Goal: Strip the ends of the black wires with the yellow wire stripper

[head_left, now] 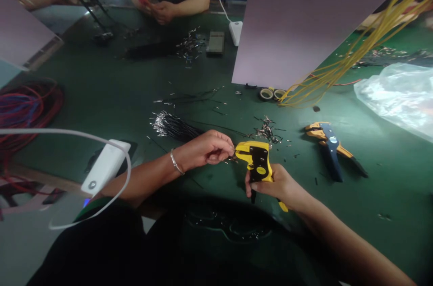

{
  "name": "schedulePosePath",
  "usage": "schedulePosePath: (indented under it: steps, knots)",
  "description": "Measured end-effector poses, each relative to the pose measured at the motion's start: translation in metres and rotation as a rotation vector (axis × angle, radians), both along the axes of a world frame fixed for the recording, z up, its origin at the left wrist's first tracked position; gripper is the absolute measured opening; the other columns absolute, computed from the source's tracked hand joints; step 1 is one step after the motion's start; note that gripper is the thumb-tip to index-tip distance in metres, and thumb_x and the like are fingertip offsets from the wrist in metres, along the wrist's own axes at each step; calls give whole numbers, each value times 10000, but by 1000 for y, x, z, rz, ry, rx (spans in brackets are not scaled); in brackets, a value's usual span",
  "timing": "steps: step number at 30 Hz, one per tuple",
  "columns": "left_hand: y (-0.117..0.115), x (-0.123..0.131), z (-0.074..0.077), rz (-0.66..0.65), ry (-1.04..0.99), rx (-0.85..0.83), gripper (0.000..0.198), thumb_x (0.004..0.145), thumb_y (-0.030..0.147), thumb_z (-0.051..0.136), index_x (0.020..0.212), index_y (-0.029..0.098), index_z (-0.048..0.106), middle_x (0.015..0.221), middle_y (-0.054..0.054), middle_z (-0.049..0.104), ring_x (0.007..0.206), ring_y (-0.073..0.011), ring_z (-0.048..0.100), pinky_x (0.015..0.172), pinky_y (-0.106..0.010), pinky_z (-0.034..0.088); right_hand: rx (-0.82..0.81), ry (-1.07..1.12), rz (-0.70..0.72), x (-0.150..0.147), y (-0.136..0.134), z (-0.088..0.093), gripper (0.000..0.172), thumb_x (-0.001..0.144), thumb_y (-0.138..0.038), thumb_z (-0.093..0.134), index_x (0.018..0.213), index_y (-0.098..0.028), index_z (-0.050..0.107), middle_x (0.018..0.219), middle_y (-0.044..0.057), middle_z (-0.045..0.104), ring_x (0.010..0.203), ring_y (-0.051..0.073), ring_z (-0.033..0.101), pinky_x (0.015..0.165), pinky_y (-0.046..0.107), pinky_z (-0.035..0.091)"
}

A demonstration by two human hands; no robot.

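Observation:
My right hand [275, 182] is wrapped round the handles of a yellow and black wire stripper [260, 159], its jaws pointing left. At those jaws, my left hand [214, 148] is closed in a pinch, fingertips almost at the tool's mouth. A thin wire seems to be between the fingers, though most of it is hidden. Behind my left wrist lies a bundle of black wires [177, 126] with bare, shiny ends. Small black and silver wire scraps [266, 130] are scattered beyond the tool.
A blue and orange wire stripper [329, 144] lies to the right. Tape rolls [266, 94] sit below a pinkish panel [297, 20]. Yellow wires [352, 60] hang at right, near a plastic bag [399, 96]. Across the table, another person's hands [164, 11] hold a red tool.

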State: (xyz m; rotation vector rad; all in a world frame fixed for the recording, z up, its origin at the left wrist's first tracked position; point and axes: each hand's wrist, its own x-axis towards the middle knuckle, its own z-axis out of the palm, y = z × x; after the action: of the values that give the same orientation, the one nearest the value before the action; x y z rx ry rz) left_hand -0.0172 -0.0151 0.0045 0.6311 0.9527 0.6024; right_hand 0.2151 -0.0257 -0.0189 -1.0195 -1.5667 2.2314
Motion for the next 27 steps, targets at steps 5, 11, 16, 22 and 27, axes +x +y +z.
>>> schedulePosePath:
  steps: [5, 11, 16, 22, 27]
  knots:
    - [0, -3, 1, -46, -48, -34, 57, 689, 86, 607, 643, 118, 620, 428, 25, 464, 316, -15, 284, 327, -166, 160, 1, -58, -4, -1, 0, 5, 138, 717, -263, 682, 777, -160, 613, 611, 21, 673, 603, 168, 604, 634, 304, 457]
    - [0, -5, 3, -79, -58, -56, 75, 702, 93, 607, 638, 125, 629, 390, 58, 372, 318, -12, 210, 328, -162, 159, 44, -113, 12, -1, -1, 5, 98, 704, -243, 650, 742, -165, 604, 577, 16, 669, 548, 151, 577, 577, 285, 440]
    - [1, -4, 3, -84, -33, -44, 69, 695, 97, 618, 635, 127, 632, 370, 67, 353, 308, -16, 202, 319, -167, 160, 61, -150, 6, -2, -3, 7, 89, 686, -242, 640, 710, -168, 596, 541, 11, 656, 511, 142, 555, 547, 275, 432]
    - [-2, -3, 2, -42, 3, 15, 35, 685, 105, 644, 660, 126, 633, 358, 79, 357, 302, -20, 217, 318, -172, 177, 72, -182, -44, -5, -2, 8, 122, 677, -275, 660, 690, -174, 594, 534, 11, 655, 515, 147, 566, 569, 286, 454]
    - [-10, 2, 9, 35, 123, 156, 59, 693, 122, 640, 644, 124, 607, 372, 57, 449, 301, -30, 317, 327, -173, 229, 57, -171, -85, -5, -3, 6, 141, 663, -288, 670, 688, -173, 593, 529, 12, 652, 513, 154, 572, 556, 292, 463]
